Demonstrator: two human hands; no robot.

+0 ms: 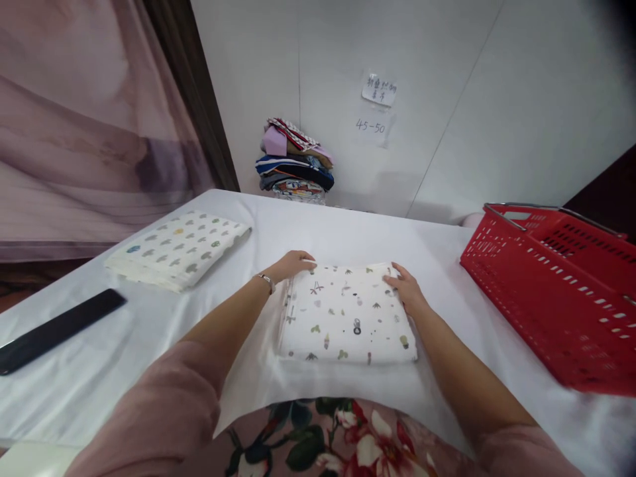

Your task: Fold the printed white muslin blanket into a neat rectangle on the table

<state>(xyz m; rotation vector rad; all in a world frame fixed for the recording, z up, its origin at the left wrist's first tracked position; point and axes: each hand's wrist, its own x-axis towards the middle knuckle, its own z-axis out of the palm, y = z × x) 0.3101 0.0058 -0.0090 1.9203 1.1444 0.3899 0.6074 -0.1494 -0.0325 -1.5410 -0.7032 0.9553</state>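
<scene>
A folded white cloth with small printed motifs [345, 315] lies flat on the white table [348, 232] right in front of me. My left hand [293, 265] rests on its far left corner, fingers curled over the edge. My right hand [407, 288] presses on its far right corner. I cannot tell whether either hand grips the cloth or only touches it. A bracelet sits on my left wrist.
A second folded cloth with grey cloud prints [179, 248] lies at the left. A black flat bar [54, 329] sits near the left edge. A red plastic basket [556, 285] stands at the right. A stack of folded fabrics [295, 162] leans against the back wall.
</scene>
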